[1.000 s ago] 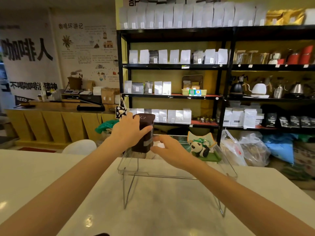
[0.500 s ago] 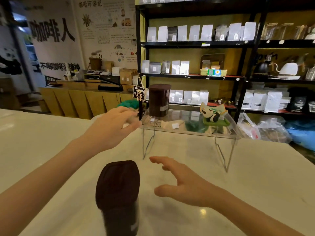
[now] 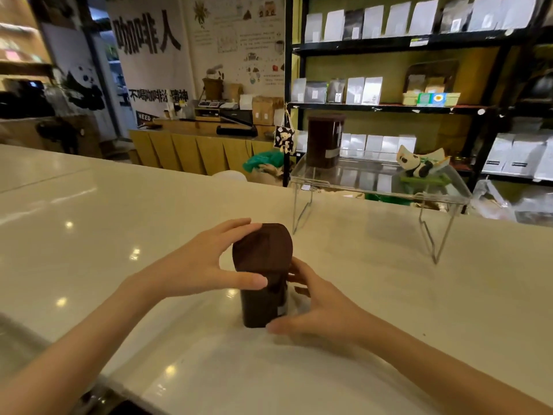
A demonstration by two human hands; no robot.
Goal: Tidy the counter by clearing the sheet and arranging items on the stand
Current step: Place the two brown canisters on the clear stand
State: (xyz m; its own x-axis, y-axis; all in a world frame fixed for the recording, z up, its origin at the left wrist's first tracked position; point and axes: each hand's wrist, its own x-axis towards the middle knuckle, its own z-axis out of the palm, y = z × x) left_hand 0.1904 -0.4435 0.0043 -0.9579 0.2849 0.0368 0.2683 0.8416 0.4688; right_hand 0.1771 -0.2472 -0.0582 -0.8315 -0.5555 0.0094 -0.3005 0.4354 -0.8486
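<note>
A dark brown lidded canister (image 3: 263,274) stands upright on the white counter (image 3: 419,310) in front of me. My left hand (image 3: 206,265) grips its lid from the left, thumb and fingers around the top. My right hand (image 3: 317,313) wraps the lower body from the right. Further back a clear stand (image 3: 374,187) on wire legs carries a second brown canister (image 3: 324,140) at its left end and a panda figurine (image 3: 422,167) on a green base at its right end.
A black shelf unit (image 3: 389,107) with white bags rises behind the counter. A small panda charm (image 3: 284,139) hangs beside the stand's left end. Plastic bags (image 3: 508,202) lie beyond the counter's far right edge. A wooden counter (image 3: 197,145) sits at the back left.
Both hands left the canister on the stand, drew back toward me and closed on the second canister on the counter. My view turned left and down.
</note>
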